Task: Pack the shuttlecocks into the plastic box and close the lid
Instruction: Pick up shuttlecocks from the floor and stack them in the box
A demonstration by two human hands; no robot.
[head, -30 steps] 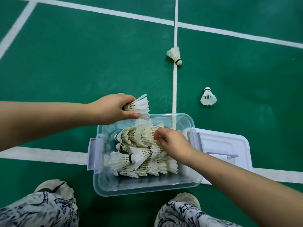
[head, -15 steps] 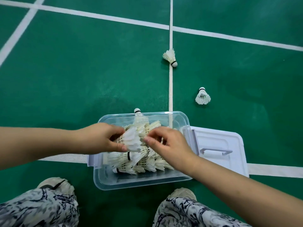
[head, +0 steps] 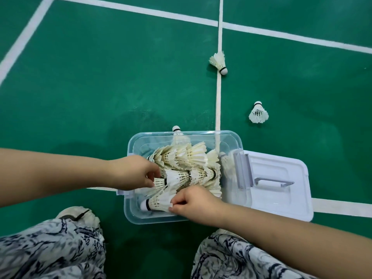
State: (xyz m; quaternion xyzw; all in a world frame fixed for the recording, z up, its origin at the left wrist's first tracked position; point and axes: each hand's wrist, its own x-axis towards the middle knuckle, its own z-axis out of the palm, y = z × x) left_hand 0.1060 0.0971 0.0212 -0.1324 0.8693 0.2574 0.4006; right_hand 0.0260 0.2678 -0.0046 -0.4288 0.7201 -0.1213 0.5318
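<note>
A clear plastic box sits on the green court floor, holding several white feather shuttlecocks. My left hand reaches over the box's left rim, fingers pinching a shuttlecock in the pile. My right hand grips the feather end of another shuttlecock lying at the box's near side. The white lid lies flat on the floor against the box's right side. Two more shuttlecocks lie on the floor beyond: one on the white line, one to the right. A third stands just behind the box's far wall.
White court lines cross the green floor. My knees in patterned trousers and a shoe frame the box at the bottom of the view.
My left hand brought its shuttlecock down from above the far rim into the box. My right hand moved from the pile's middle to the near side and now grips a shuttlecock there.
</note>
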